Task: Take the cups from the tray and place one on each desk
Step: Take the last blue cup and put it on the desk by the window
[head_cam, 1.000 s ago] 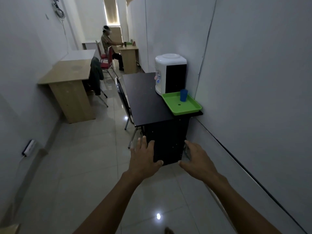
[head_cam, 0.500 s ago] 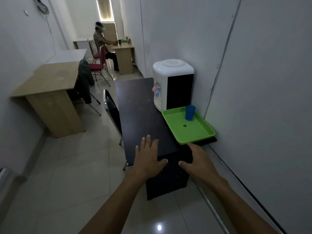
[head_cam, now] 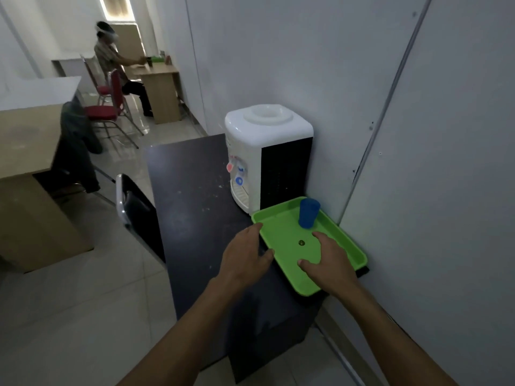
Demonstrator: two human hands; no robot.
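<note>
A green tray (head_cam: pixel 281 221) lies on the near right corner of a black desk (head_cam: pixel 189 196), against the wall. One blue cup (head_cam: pixel 308 212) stands upright at the tray's far right corner. My right hand (head_cam: pixel 327 263) hovers over the tray's near half with fingers spread, a short way in front of the cup and holding nothing. My left hand (head_cam: pixel 245 256) is over the desk at the tray's left edge, fingers relaxed and empty.
A white water dispenser (head_cam: pixel 264 157) stands on the desk behind the tray. A black chair (head_cam: pixel 136 213) is tucked at the desk's left. A light wooden desk (head_cam: pixel 25 151) stands left; a person sits at another wooden desk (head_cam: pixel 160 87) far back.
I have come closer to the black desk. Both hands moved forward, the right one from before the desk edge to over the tray, the left to the tray's left rim.
</note>
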